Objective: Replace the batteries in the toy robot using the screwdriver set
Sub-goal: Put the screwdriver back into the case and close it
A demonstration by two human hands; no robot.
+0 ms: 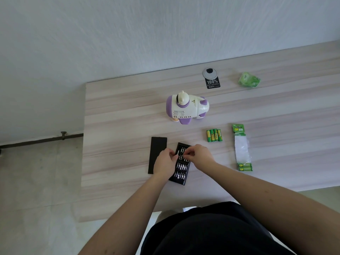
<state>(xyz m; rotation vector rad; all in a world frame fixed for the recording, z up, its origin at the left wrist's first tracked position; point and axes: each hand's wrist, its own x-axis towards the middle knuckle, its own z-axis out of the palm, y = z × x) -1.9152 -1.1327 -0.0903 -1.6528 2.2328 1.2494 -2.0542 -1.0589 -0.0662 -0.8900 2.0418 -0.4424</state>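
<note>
Head view: both hands' fingers (pixel 185 153) curled, pinching at bit tray (pixel 181 171); toy robot (pixel 186 108) well apart.

you're at a plain desk in what looks like an office or a home study rather than a workshop: the pale wood-grain desk (pixel 114 111) is pushed against a bare white textured wall (pixel 128 34), and a round cable grommet (pixel 210 73) is set into its far edge with a black "100%" sticker (pixel 212 83) just near it. off the left side of the desk you see a smooth grey floor (pixel 36 181) and a thin dark pipe (pixel 40 139) running along the base of the wall.
</note>
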